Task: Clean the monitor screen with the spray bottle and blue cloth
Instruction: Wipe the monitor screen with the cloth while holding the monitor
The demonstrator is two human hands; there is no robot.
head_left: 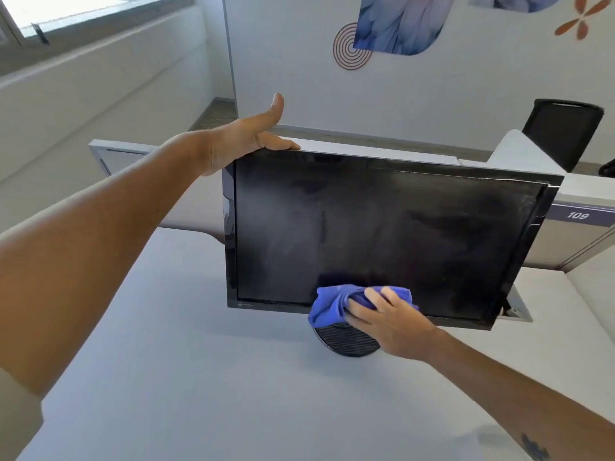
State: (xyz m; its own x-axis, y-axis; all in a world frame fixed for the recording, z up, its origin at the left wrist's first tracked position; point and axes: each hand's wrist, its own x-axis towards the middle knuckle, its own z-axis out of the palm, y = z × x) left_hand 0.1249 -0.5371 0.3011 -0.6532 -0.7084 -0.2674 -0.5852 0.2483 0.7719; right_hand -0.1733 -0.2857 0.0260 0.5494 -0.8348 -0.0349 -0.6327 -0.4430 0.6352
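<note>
On the pale desk (199, 377) in front of you, the monitor (382, 227) stands on its round black base (346, 341), with your left hand (243, 141) spread flat on its top left corner, thumb raised, gripping nothing. Your right hand (389, 324) bunches the blue cloth (332, 304) against the screen's lower edge, just above the base. Behind the monitor runs a low partition (366, 151), a black chair (562, 128) sits far right, and bare desk lies open before the screen.
</note>
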